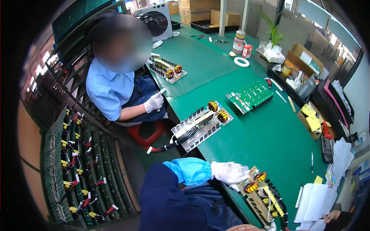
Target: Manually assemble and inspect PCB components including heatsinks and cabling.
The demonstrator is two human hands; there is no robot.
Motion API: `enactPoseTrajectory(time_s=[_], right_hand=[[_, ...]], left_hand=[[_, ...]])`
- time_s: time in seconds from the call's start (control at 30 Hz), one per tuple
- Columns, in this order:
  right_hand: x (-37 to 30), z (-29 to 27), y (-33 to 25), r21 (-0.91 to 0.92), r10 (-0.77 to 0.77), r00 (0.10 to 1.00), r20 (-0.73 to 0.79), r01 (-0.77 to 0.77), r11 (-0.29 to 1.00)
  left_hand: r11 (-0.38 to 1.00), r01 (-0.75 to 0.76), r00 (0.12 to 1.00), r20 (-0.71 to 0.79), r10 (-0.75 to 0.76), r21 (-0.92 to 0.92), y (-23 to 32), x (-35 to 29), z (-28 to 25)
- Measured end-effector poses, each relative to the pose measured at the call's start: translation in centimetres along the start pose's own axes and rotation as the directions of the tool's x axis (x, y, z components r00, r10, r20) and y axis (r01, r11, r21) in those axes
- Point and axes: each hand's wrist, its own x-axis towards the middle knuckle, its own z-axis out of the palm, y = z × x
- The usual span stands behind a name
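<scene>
My left hand [230, 172], in a white glove with a light blue sleeve cover, reaches over the table's near edge. Its fingers are stretched out and rest against the end of a brown circuit board [257, 204]. That board carries two yellow-and-black coils, a yellow-wrapped part and dark wires. At the picture's lower edge, a bit of white that looks like my right hand's glove [272, 224] shows beside the board's near end; its fingers are mostly cut off. Left of my left hand, another board [198, 133] with coils and bundled wires overhangs the table edge.
A co-worker [110, 92] in light blue sits at the left, one white-gloved hand near the table [219, 77]. A green board [252, 96] lies beyond. Racked boards [73, 161] stand at lower left. Papers [314, 202] and another person's hand [331, 217] are at right.
</scene>
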Motion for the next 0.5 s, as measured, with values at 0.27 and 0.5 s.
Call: enactPoseTrajectory(time_s=[0.27, 0.5], right_hand=[[4.0, 2.1, -2.8, -0.003, -0.396, 0.884, -0.247, 0.408, 0.913], [14.0, 2.9, 1.3, -0.155, -0.438, 0.853, -0.282, 0.41, 0.899]], left_hand=[[0.914, 0.21, 0.967, -0.061, -0.246, -0.347, -2.3, 6.0, 0.0], [-0.097, 0.513, 0.46, 0.368, -0.808, -0.853, -3.0, 10.2, 1.5]])
